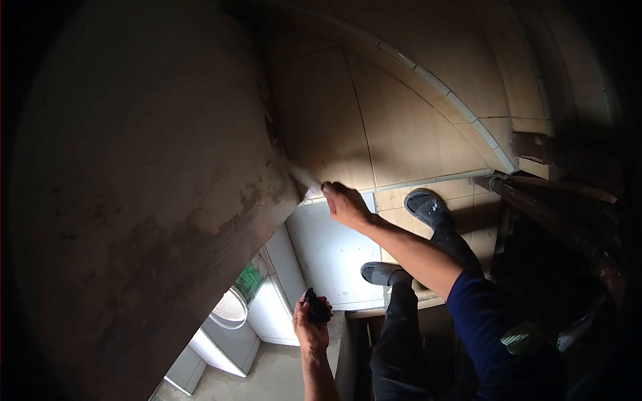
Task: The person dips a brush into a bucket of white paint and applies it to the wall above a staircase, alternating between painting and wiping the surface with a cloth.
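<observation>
My right hand (pixel 346 204) reaches out to the lower corner of the rough plastered wall (pixel 167 134). Its fingers are closed around a pale, motion-blurred thing (pixel 305 178) whose kind I cannot make out; its far end is at the wall edge. Lower down, my left hand (pixel 311 327) is closed around a small black object (pixel 317 307), possibly a lamp. Bright light falls on the white tile (pixel 334 247) between my hands and feet.
My sandalled feet (pixel 428 207) stand on the tiled steps. Wood-toned tiles (pixel 401 120) with pale edging curve upward. A white bucket (pixel 231 309) with a green side stands on the white steps at lower left. Dark pipes or rails (pixel 555 214) run along the right.
</observation>
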